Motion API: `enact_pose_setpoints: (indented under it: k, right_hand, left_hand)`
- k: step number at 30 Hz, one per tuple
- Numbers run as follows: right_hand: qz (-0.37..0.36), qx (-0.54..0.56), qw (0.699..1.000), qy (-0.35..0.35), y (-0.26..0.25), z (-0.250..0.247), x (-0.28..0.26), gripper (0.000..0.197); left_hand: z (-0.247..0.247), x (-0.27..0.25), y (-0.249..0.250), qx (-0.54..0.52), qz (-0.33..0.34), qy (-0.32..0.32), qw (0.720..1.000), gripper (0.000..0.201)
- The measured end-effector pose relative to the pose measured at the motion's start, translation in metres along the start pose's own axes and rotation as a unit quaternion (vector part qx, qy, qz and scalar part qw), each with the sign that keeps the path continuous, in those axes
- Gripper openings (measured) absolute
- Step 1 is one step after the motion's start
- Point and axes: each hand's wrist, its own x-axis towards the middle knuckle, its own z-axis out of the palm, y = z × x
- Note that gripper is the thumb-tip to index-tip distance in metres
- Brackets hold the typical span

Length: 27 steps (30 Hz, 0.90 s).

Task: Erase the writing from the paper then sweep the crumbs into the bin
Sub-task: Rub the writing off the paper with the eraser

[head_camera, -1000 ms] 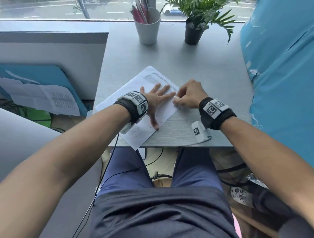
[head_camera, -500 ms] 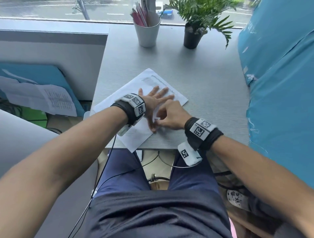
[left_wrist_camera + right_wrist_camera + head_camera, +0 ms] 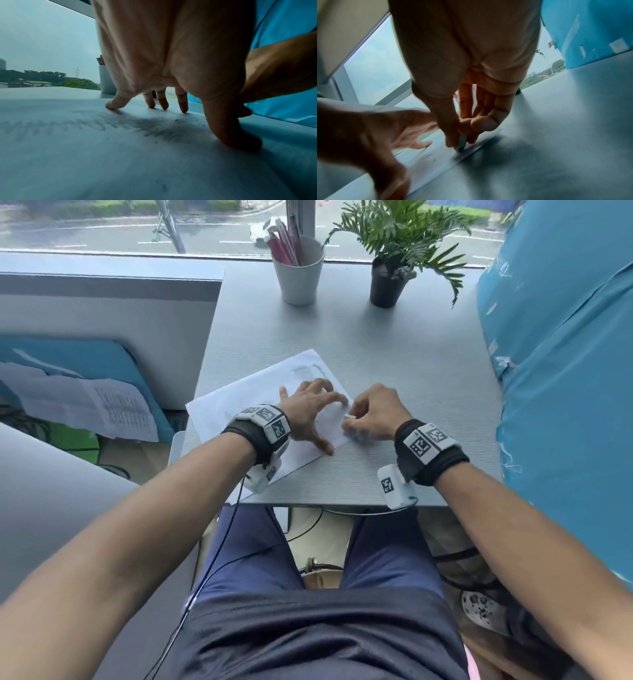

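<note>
A white sheet of paper [image 3: 253,395] lies slanted on the grey desk [image 3: 394,361], with grey pencil writing [image 3: 123,124] across it. My left hand [image 3: 308,412] presses it flat with spread fingertips [image 3: 116,104]. My right hand [image 3: 373,414] pinches a small white eraser [image 3: 461,143] between thumb and fingers, its dark tip touching the paper near the sheet's right edge. A few dark crumbs [image 3: 176,120] dot the paper. No bin is in view.
A white cup of pens [image 3: 298,273] and a potted plant [image 3: 394,251] stand at the desk's far edge by the window. A blue wrapped bulk [image 3: 565,378] borders the desk on the right. Loose printed sheets [image 3: 99,409] lie left, below desk level.
My right hand slid left across the paper toward my left thumb, then back right to the sheet's edge, eraser in hand. The left hand kept pressing the paper.
</note>
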Motion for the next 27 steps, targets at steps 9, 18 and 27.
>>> enact_pose_setpoints:
  k: [9, 18, 27]
  right_hand:
    - [-0.052, -0.021, 0.998, -0.024, -0.017, 0.022, -0.021, 0.01]
    - [0.006, -0.044, 0.998, 0.054, 0.012, -0.006, -0.002, 0.012]
    - [-0.068, -0.058, 0.996, -0.028, -0.007, 0.01, -0.034, 0.014]
  left_hand:
    - [-0.001, 0.007, 0.0, 0.039, -0.028, -0.068, 0.997, 0.128]
    - [-0.008, 0.003, -0.005, 0.04, -0.004, -0.099, 0.994, 0.127]
    - [-0.014, -0.013, -0.016, 0.03, -0.016, -0.056, 0.998, 0.089]
